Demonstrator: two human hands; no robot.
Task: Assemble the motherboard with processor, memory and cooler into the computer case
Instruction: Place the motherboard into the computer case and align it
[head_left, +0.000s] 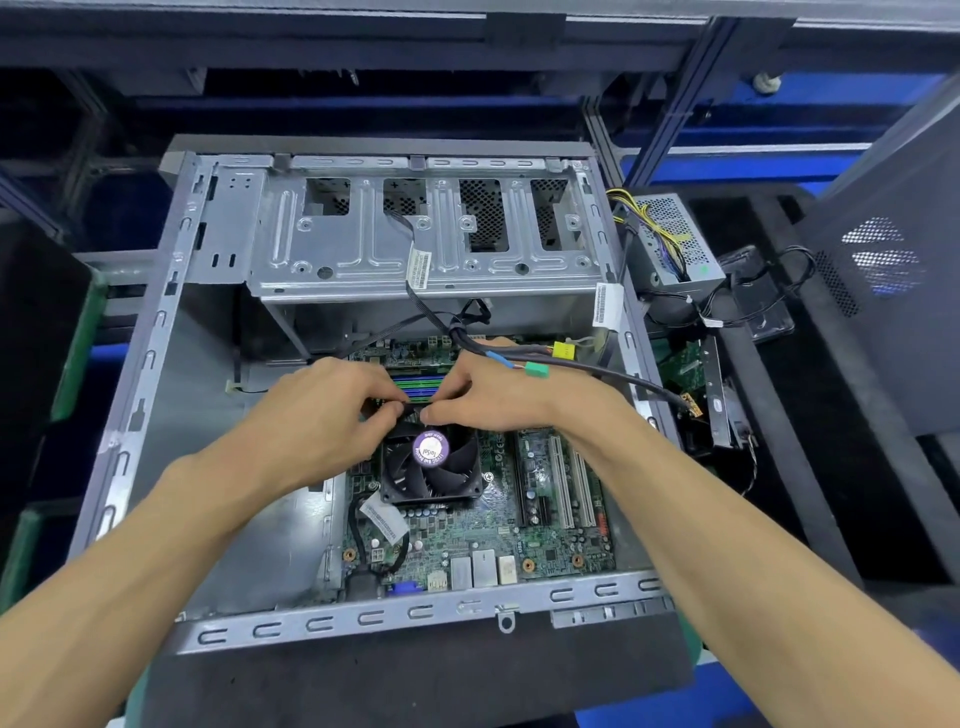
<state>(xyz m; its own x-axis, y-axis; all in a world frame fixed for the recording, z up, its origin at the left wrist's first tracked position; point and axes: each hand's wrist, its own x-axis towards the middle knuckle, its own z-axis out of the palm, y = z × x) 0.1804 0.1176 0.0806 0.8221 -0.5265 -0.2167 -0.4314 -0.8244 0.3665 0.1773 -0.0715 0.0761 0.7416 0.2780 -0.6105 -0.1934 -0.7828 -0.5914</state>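
Under case (249, 631), dark bench mat (415, 680)

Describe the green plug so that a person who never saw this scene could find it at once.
Start at the open computer case and find the right hand above the fan. A dark cable crosses over that hand, and the green plug hangs there. The neighbouring plug is yellow.

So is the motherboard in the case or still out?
In: the motherboard lies flat inside the open case, cooler mounted on it.

Bright, even overhead light falls on the centre. The corners are dim and dark. Straight edges bow outward, and detail is slightly soft.
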